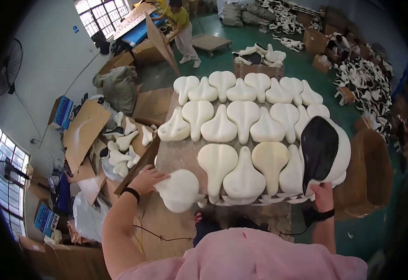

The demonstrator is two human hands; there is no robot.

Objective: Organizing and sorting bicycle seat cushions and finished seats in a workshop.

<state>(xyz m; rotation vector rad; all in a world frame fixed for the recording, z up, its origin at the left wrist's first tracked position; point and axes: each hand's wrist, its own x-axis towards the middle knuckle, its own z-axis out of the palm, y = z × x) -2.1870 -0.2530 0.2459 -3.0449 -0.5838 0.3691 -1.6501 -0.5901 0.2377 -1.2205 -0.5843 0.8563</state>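
My left hand (150,180) grips the narrow end of a white foam bicycle saddle (180,190) at the near left corner of the table (178,156). My right hand (324,196) is closed on the nose of another saddle, a black-bottomed saddle (320,151), tilted up at the table's right side so its dark underside faces me. Between my hands, several white saddles (243,176) lie in rows, noses alternating; one yellowish saddle (270,161) sits among the nearest row. The thumb of my right hand shows, while its other fingers are partly hidden.
A large brown carton (367,172) stands right of the table. Cardboard sheets (85,135) and a carton of loose saddles (120,156) lie to the left. Beyond the table are a saddle-filled box (259,70), a flat trolley (211,43) and a person (180,28) handling a board. Saddle heaps cover the far right floor.
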